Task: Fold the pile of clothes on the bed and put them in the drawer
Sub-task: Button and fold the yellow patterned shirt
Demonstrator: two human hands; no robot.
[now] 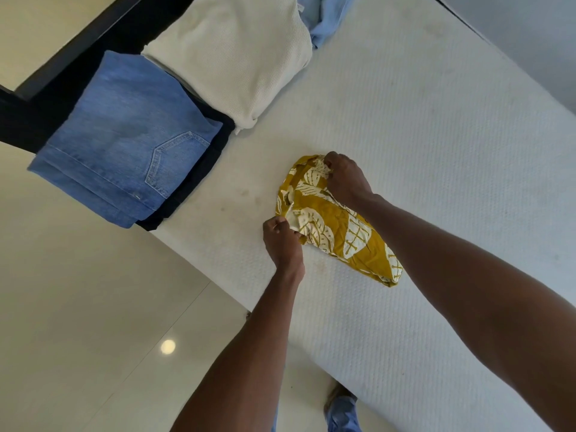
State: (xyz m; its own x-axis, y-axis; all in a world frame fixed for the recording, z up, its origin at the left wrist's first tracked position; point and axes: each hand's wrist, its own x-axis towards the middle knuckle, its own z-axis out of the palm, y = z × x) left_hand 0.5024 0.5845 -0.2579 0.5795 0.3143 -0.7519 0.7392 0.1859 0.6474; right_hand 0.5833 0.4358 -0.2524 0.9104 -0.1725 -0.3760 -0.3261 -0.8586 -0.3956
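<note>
Near the long edge of the mattress [405, 126] that faces the person lies a mustard-yellow garment [336, 222] with a cream leaf print, bunched and partly folded on the white textured surface. Left hand [282, 241]: fingers curled, pinching the garment's near corner at its cream inner edge. Right hand [344, 179]: fingers curled, gripping the far end of the same garment from above. Both forearms reach in from the lower side of the view. At the mattress corner beyond the garment sits a folded pair of blue jeans [124, 141], back pocket up, resting on a dark folded item [199, 179] and overhanging the mattress edge. Just beside the jeans, along the short edge, lies a folded cream ribbed top [237, 57], with light blue fabric [327, 20] touching its far side. Glossy floor tiles [78, 291] border the mattress.
</note>
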